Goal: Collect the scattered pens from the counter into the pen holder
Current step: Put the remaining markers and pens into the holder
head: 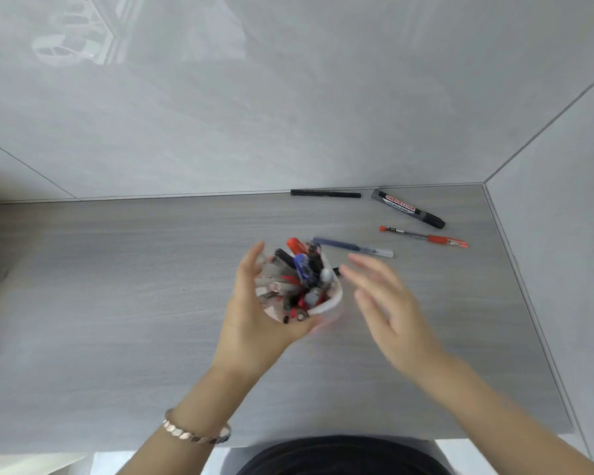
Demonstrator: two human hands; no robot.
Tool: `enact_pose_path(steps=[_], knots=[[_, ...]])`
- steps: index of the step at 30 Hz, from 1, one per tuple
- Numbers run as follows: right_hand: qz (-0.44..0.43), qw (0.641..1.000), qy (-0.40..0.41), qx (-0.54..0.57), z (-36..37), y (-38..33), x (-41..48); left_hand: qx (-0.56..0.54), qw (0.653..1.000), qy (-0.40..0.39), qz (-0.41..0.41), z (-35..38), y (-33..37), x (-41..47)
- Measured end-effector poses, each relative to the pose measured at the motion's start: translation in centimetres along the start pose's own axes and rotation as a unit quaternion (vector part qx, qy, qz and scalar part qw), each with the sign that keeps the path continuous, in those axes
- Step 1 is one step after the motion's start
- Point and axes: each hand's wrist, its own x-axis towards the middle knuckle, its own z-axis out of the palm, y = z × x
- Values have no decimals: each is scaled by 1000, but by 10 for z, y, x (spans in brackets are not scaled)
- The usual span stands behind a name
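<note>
Bright even daylight, window glare on wall (83, 46), blurred right hand (388, 303), wide-angle bowing

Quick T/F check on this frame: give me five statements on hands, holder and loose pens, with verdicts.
1. The left hand grips the pen holder. True.
2. The right hand holds a pen. False: it is open and empty, blurred, just right of the holder.
3. The whiteboard marker is in the holder. False: it lies on the counter near the far right corner.
4. A red pen lies on the counter, nearer than the marker. True.
5. No pen lies against the back wall. False: a thin black pen lies along it. A blue pen also lies just behind the holder.
</note>
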Motion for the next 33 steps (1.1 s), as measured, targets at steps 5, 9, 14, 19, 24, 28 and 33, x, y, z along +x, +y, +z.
enact_pose_path(steps=[5, 9, 14, 19, 24, 28, 33], knots=[[257, 949, -51, -176, -5, 63, 58, 46, 996, 81, -13, -44, -1, 10], [206, 931, -171, -247, 27, 67, 61, 41, 993, 93, -52, -63, -10, 14], [8, 903, -171, -395, 61, 64, 48, 35, 992, 98, -66, -64, -22, 13], [55, 860, -194, -470, 52, 60, 37, 36, 995, 74, -57, -58, -24, 8], [245, 927, -212, -190, -1, 38, 24, 40, 997, 45, -49, -48, -21, 14], [223, 937, -249, -98, -53, -12, 22, 18, 999, 17, -26, -34, -14, 24], [178, 927, -295, -149, -68, -53, 30, -2, 999, -25, -22, -13, -11, 32]])
